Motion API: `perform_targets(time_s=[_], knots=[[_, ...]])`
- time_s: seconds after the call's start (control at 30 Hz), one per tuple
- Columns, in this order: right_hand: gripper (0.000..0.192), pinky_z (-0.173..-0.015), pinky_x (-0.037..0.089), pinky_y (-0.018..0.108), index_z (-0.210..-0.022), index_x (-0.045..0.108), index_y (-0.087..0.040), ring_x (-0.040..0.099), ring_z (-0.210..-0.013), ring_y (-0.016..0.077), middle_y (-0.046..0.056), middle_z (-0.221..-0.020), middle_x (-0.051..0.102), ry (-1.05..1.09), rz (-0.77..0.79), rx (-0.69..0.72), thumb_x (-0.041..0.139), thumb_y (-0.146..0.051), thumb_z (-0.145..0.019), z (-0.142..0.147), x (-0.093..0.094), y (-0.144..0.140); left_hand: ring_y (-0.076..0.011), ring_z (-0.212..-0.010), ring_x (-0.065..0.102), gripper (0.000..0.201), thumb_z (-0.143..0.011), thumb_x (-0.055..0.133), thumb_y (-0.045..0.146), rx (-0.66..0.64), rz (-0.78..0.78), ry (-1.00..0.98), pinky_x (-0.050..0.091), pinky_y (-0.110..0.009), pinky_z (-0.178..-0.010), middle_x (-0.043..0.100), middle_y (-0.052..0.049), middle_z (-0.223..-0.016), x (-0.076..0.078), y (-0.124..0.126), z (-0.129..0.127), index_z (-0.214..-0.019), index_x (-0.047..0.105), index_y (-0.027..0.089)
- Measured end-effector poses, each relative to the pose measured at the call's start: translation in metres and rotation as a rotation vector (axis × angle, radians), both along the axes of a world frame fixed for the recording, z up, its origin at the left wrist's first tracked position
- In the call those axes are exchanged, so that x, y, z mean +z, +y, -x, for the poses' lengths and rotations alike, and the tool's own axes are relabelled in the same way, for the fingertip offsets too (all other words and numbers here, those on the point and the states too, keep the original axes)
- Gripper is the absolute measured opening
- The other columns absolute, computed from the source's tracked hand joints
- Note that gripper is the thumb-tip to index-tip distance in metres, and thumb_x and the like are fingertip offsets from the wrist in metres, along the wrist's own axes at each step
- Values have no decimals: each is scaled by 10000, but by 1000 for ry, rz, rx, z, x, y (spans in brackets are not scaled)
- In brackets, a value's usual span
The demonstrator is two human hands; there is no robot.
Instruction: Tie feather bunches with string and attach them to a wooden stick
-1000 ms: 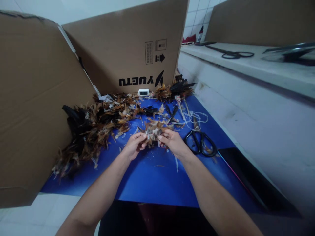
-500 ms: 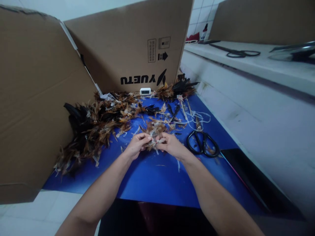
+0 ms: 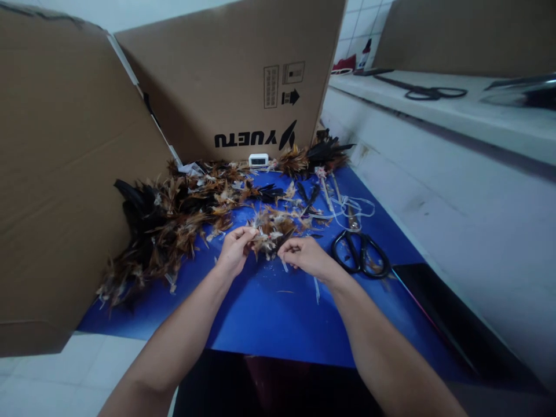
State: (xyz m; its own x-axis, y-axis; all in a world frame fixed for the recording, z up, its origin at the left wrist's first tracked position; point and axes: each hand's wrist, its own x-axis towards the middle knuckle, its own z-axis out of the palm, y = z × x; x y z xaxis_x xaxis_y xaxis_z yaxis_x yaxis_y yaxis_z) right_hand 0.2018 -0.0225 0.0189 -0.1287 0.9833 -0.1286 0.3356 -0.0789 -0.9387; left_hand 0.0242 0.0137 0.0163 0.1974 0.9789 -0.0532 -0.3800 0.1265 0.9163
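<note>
Both my hands meet over the blue mat [image 3: 269, 307]. My left hand [image 3: 234, 251] pinches a small bunch of brown and white feathers [image 3: 270, 229] between thumb and fingers. My right hand [image 3: 306, 256] grips the other side of the same bunch, fingers curled, a thin white strand hanging below it. A big heap of brown and black feathers [image 3: 169, 223] lies to the left of my hands. Black scissors [image 3: 360, 253] lie flat on the mat just right of my right hand.
Cardboard sheets stand on the left [image 3: 65, 174] and behind [image 3: 230, 81]. A small white device [image 3: 259, 160] sits at the rear sheet's foot. White string [image 3: 351, 207] lies beyond the scissors. A raised white ledge [image 3: 456, 116] on the right holds another pair of scissors [image 3: 428, 91].
My hands have drawn slightly apart, stretching the small feather bunch between them. The camera view has shifted a little.
</note>
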Motion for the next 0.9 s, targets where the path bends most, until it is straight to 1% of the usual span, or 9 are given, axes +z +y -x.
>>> perform_targets(time_s=[0.13, 0.27, 0.4, 0.53, 0.63, 0.73, 0.8, 0.83, 0.9], knots=[[107, -517, 402, 210, -720, 658, -151, 515, -550, 97, -3, -616, 605, -28, -54, 101, 599, -181, -636, -5, -2, 0, -55, -480, 493, 174, -653, 703, 262, -40, 38, -30, 375, -175, -472, 567, 16, -576, -1, 0, 0, -681, 613, 115], [215, -615, 440, 242, -827, 643, -152, 557, -646, 118, 15, -742, 640, 73, -46, 109, 651, -283, -658, -3, 4, -2, -59, -498, 507, 178, -663, 700, 267, -102, 51, -32, 383, -175, -469, 582, 7, -601, -1, -4, -4, -689, 613, 114], [179, -582, 433, 247, -730, 629, -142, 548, -587, 116, 18, -656, 630, 110, -58, 68, 568, -310, -732, -2, 11, -3, -59, -501, 504, 207, -653, 710, 295, -148, 49, 41, 387, -173, -457, 574, 9, -594, 0, -7, -6, -682, 613, 114], [132, -544, 412, 230, -685, 618, -147, 526, -539, 106, -2, -588, 601, 120, -115, -28, 572, -268, -712, -8, 11, 1, -62, -492, 504, 240, -645, 711, 332, -135, 50, 86, 381, -166, -430, 569, 10, -581, -1, -6, -5, -715, 627, 118], [179, -510, 393, 227, -661, 604, -156, 502, -499, 102, -9, -556, 586, 109, -165, -143, 574, -319, -729, -14, 7, 4, -57, -468, 499, 246, -646, 708, 340, -106, 54, 93, 366, -159, -401, 562, 17, -574, -1, -4, -3, -727, 623, 124], [256, -523, 400, 245, -634, 604, -163, 511, -510, 120, 3, -550, 587, -9, -262, -235, 526, -360, -776, -21, 3, 7, -61, -484, 535, 238, -678, 680, 340, -139, 51, 88, 357, -153, -381, 631, -16, -726, 1, -4, -2, -749, 606, 126], [209, -569, 424, 270, -712, 639, -169, 545, -563, 144, 18, -615, 620, -147, -342, -301, 513, -322, -779, -25, 0, 9, -63, -497, 558, 237, -698, 662, 343, -175, 48, 83, 350, -150, -370, 653, -44, -852, 2, -6, -2, -755, 588, 125], [181, -598, 435, 284, -780, 652, -171, 562, -604, 156, 30, -679, 639, -221, -391, -336, 518, -292, -769, -26, 0, 9, -59, -479, 553, 238, -704, 655, 345, -191, 46, 83, 344, -150, -360, 657, -50, -871, 3, -6, -2, -754, 577, 125], [216, -651, 449, 306, -911, 648, -173, 582, -694, 177, 60, -845, 649, -353, -501, -399, 531, -237, -740, -26, 0, 8, -38, -397, 506, 239, -714, 646, 346, -217, 33, 85, 314, -150, -331, 664, -46, -839, 4, -7, -2, -748, 553, 128]])
